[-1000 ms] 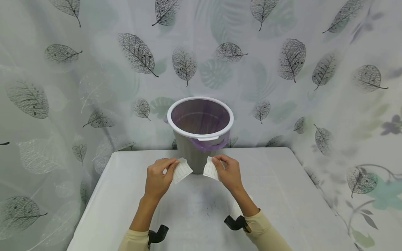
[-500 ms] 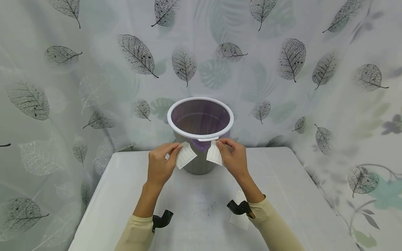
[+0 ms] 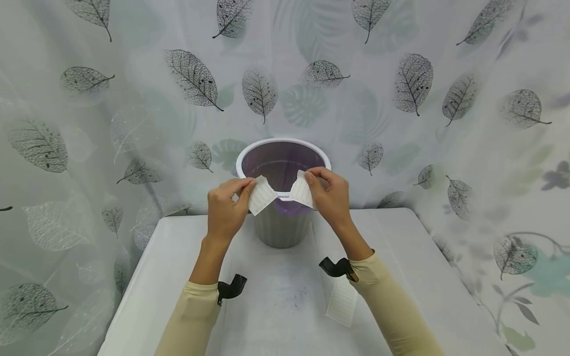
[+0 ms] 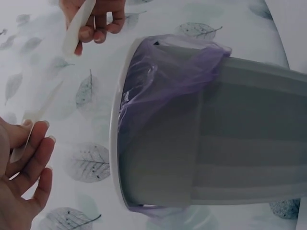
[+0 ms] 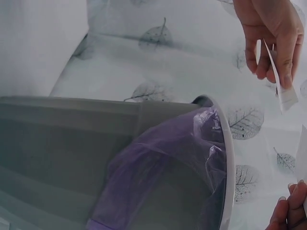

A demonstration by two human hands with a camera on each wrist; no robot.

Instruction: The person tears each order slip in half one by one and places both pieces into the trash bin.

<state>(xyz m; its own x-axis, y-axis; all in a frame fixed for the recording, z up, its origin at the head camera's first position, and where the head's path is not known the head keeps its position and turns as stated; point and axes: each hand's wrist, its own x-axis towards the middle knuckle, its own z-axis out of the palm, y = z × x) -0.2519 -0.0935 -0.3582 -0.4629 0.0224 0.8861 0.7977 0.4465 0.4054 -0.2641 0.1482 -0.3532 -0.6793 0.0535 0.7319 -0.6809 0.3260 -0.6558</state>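
My left hand (image 3: 225, 207) pinches a small piece of white lined paper (image 3: 261, 196) between thumb and fingers. A second such piece (image 3: 303, 190) is pinched in my right hand (image 3: 331, 198). The two pieces are apart, with uneven edges facing each other. Both hang in front of the rim of a grey trash bin (image 3: 283, 230), which is lined with a purple plastic bag (image 3: 292, 208). In the left wrist view, the left hand (image 4: 26, 175) and right hand (image 4: 96, 21) are beside the bin's opening, each with its paper seen nearly edge-on.
The bin stands at the back of a white table (image 3: 178, 257), against a leaf-patterned curtain (image 3: 285, 113). A longer strip of lined paper (image 3: 342, 302) lies on the table near the right forearm. Black wrist mounts (image 3: 232, 287) sit on both sleeves.
Both hands have risen with their paper pieces, from low in front of the bin to the height of its rim. The strip on the table has come into view from behind the right forearm.
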